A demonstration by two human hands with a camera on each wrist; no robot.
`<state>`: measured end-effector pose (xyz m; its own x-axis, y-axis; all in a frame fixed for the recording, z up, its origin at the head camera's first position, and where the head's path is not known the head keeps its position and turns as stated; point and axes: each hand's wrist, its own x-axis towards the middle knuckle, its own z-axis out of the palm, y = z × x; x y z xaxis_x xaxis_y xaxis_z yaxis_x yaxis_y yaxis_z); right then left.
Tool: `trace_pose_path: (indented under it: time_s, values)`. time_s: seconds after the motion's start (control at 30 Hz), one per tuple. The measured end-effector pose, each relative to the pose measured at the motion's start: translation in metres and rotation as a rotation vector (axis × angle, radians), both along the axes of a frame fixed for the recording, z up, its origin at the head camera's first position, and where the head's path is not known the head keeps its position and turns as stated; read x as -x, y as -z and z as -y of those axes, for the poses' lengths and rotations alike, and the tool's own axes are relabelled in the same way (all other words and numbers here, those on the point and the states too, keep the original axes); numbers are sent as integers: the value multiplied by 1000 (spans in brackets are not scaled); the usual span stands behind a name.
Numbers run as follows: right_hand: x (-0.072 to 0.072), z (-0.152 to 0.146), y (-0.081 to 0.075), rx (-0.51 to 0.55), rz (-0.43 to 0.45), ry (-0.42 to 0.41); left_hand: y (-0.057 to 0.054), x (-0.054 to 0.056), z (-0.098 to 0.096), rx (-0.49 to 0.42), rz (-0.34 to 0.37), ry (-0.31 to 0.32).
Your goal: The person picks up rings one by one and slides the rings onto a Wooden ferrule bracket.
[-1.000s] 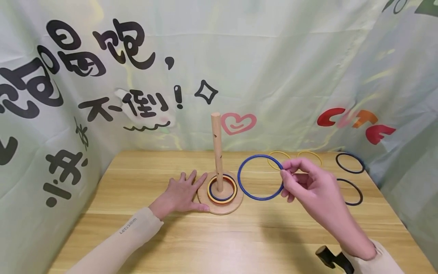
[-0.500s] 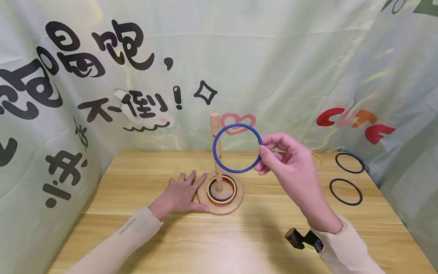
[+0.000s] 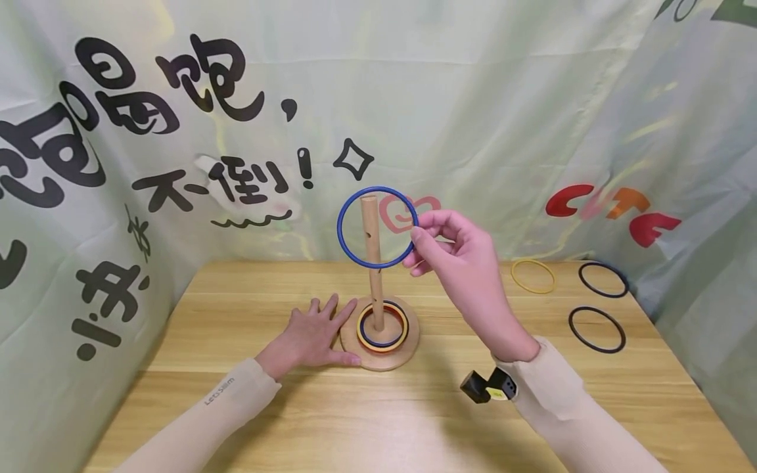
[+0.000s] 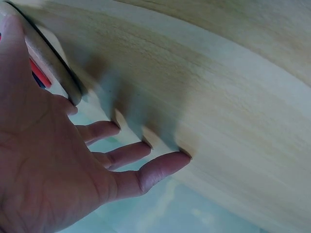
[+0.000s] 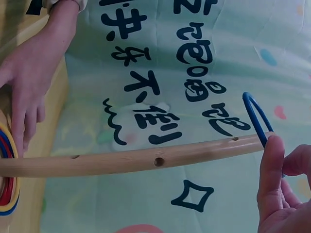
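A wooden post [image 3: 371, 233] rises from a round wooden base [image 3: 381, 362]. Several rings, with a yellow one [image 3: 381, 349] on top, lie around its foot. My left hand [image 3: 310, 335] lies spread at the base's left side, its thumb and index finger at the edge; in the left wrist view this hand [image 4: 63, 150] has its other fingers extended over the tabletop. Between thumb and fingers, my right hand [image 3: 467, 259] pinches a blue ring [image 3: 339, 227] by its right side. The ring is raised and overlaps the post's upper part; the right wrist view has the blue ring [image 5: 253, 114] at the post's tip.
On the right of the wooden table [image 3: 248, 420] lie a yellow ring [image 3: 534, 292] and two dark rings. A printed cloth [image 3: 473, 118] hangs behind the table and along both sides. A small black camera [image 3: 487, 386] sits on my right wrist.
My right hand has carried the blue ring leftward and upward from beside the base to the post's top. The left hand keeps its place at the base.
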<state>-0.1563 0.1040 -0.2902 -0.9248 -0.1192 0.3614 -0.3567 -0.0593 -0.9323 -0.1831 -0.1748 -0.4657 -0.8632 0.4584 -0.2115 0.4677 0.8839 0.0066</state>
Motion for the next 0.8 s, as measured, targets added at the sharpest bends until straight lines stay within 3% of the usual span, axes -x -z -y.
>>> trace_pose_path:
  time_s: [0.33, 0.8]
  values:
    - [12, 1, 17, -43, 83, 19, 1, 0, 0, 6, -6, 2]
    - [19, -1, 67, -79, 241, 24, 1, 1, 0, -2, -6, 5]
